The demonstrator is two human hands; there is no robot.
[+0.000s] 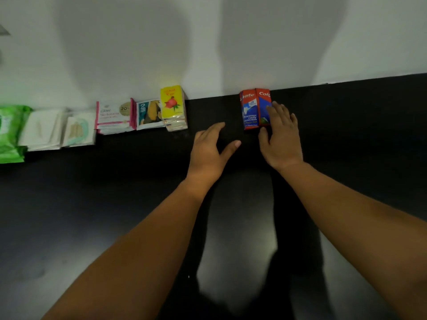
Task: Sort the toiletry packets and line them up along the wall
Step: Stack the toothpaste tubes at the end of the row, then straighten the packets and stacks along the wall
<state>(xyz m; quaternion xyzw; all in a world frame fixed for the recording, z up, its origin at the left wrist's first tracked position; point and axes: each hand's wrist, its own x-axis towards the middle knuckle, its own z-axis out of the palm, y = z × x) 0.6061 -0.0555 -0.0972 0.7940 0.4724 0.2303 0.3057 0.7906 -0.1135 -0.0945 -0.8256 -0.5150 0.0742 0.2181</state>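
White wall (208, 31) across the top, black table (92, 215) below it, with a glossy reflection of the person near the bottom edge. Both bare forearms reach in from the bottom corners toward the wall.

Left hand (208, 153): palm down, thumb spread right, fingers loosely bent toward the wall. It is released and holds nothing. Cannot tell if it touches the table or hangs just over it.

Right hand (280, 135): palm down, fingers fairly straight and laid flat over the right one of the two toothpaste boxes (250, 112), thumb by their near end. It rests on them, not clenched. The boxes are red and blue, side by side, far ends against the wall. The right box is half hidden by the fingers.

Well apart to the left, the packets run in a row along the wall:
- Green wipes pack (10, 132), cut off by the left edge.
- White sachets (41, 128), blurred and unreadable.
- Pale sachet (78, 129), also blurred.
- Pink-edged Dove sachets (113, 116), stacked.
- Teal and yellow sachet (149, 114).
- Yellow rose packets (173, 105), stacked at the row's right end, nearest the left hand but not touching it.
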